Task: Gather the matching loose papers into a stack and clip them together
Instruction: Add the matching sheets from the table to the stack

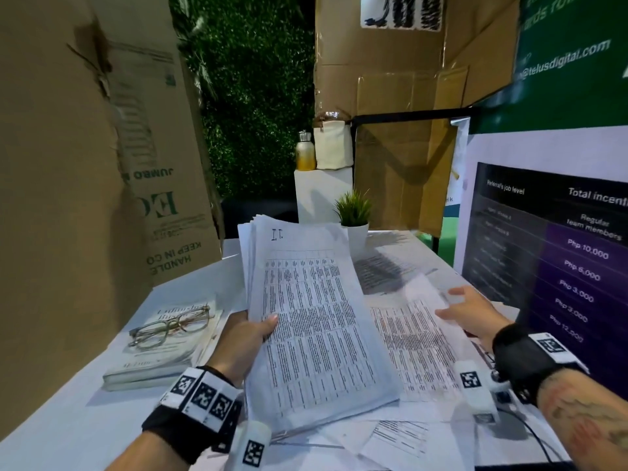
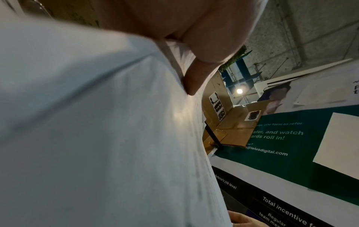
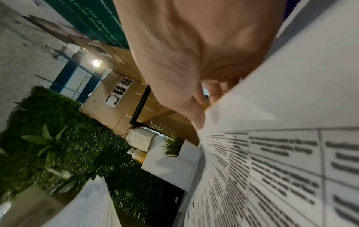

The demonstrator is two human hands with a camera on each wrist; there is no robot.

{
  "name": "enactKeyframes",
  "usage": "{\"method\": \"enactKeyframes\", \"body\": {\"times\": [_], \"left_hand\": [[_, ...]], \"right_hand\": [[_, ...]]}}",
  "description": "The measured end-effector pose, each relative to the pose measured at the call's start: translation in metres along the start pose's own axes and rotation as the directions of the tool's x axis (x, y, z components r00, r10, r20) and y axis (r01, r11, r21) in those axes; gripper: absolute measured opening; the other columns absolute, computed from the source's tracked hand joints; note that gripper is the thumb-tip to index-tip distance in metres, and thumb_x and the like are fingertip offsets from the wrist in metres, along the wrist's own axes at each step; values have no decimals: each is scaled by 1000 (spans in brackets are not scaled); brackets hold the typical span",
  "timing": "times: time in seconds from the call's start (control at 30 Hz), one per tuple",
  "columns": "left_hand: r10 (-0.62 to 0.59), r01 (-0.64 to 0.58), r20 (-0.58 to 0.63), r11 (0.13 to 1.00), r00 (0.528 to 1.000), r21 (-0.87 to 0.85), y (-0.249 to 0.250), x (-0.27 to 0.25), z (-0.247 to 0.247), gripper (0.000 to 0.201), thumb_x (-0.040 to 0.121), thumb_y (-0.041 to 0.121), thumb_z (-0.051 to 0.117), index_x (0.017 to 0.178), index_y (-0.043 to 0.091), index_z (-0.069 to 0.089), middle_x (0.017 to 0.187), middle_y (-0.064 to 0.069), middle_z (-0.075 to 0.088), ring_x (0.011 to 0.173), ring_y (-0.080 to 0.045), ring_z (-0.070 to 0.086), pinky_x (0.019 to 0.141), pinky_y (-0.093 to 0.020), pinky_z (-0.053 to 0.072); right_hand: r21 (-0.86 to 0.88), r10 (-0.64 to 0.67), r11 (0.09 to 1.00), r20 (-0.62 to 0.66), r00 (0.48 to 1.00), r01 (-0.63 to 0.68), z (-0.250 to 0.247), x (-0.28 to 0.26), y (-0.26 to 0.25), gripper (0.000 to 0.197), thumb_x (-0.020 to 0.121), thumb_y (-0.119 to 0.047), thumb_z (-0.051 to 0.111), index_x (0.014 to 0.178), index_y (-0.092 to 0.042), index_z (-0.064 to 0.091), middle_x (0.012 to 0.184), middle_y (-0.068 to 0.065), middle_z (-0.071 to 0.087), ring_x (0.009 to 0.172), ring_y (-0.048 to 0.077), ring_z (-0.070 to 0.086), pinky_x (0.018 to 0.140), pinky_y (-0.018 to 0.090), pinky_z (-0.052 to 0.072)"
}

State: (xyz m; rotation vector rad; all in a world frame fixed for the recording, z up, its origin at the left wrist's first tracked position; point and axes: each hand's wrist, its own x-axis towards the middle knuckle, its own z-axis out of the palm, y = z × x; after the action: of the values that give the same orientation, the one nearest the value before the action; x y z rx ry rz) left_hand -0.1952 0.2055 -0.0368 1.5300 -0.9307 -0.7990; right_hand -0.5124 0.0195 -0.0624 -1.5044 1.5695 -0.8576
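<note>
White paper hides most left hand [image 1: 248, 338] fingers gripping the printed stack [image 1: 316, 321]; right hand [image 1: 472, 312] pinches a blurred sheet [image 1: 421, 290]

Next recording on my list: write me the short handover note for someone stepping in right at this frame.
Left hand: grips the gathered stack of papers by its left edge, tilted up off the table.
Right hand: on a loose sheet lying on the table to the right, fingers at its far edge; whether it is pinched cannot be told.
More loose sheets lie under and in front of the stack.
Done: several sheets gathered.
Left: add the remaining matching sheets, square the stack, clip it. No clip is visible in these views.
</note>
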Motion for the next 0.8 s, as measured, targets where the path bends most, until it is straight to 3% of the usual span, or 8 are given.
{"method": "enactKeyframes", "body": {"times": [0.07,0.13,0.23,0.33,0.5,0.6,0.67,0.8], "left_hand": [[-22,21,-15,999,1000,-39,-1,2,-2,14,97,17,62,89,13,73,92,-3,76,98,-29,71,98,-45,52],[-29,26,-38,997,999,-74,-4,5,-4,12,95,14,63,90,11,74,92,-8,79,97,-32,72,100,-51,52],[-47,40,-48,989,998,-144,-6,8,-7,13,93,9,66,98,1,75,99,-19,78,96,-37,73,97,-57,52],[-62,55,-25,971,998,-232,-8,10,-8,22,92,7,64,109,-4,71,109,-21,76,105,-38,70,101,-55,50],[-67,87,67,925,996,-370,-1,12,-2,29,95,7,57,120,-4,67,124,-20,70,119,-37,64,110,-54,42],[-51,84,94,920,994,-383,3,10,1,31,94,9,58,122,-1,67,124,-19,71,120,-36,63,111,-54,41],[-23,44,60,923,998,-381,5,7,2,27,94,8,60,119,1,69,118,-19,73,113,-37,67,105,-57,46],[126,-171,-216,964,968,-205,16,0,2,4,90,16,71,89,13,73,97,-19,76,94,-41,71,89,-55,57]], "right_hand": [[-29,-57,998,13,998,57,5,0,0,50,85,-7,72,131,-5,53,123,12,61,100,24,60,82,33,48],[-131,-89,986,95,992,101,11,2,3,32,85,-8,72,116,-3,64,112,11,71,94,23,66,86,36,52],[-122,-226,966,16,974,226,14,-2,-5,15,91,-15,67,104,-7,69,103,13,73,94,31,67,81,38,52],[141,-317,934,-92,944,328,12,-13,-27,29,95,-18,62,123,-10,64,113,4,70,108,29,64,94,40,50],[400,-363,870,122,924,289,21,-44,-67,44,97,-27,58,139,-14,51,132,-1,63,118,19,58,106,37,40],[497,-352,846,251,902,192,33,-66,-86,41,100,-37,48,127,-11,61,113,8,74,98,23,70,87,40,55],[543,-360,828,326,874,139,39,-76,-93,48,98,-48,42,120,-13,66,109,11,76,97,27,73,88,44,57],[546,-490,799,352,797,250,49,-89,-103,34,81,-39,64,98,-10,67,84,3,78,68,11,74,63,26,61]]}}
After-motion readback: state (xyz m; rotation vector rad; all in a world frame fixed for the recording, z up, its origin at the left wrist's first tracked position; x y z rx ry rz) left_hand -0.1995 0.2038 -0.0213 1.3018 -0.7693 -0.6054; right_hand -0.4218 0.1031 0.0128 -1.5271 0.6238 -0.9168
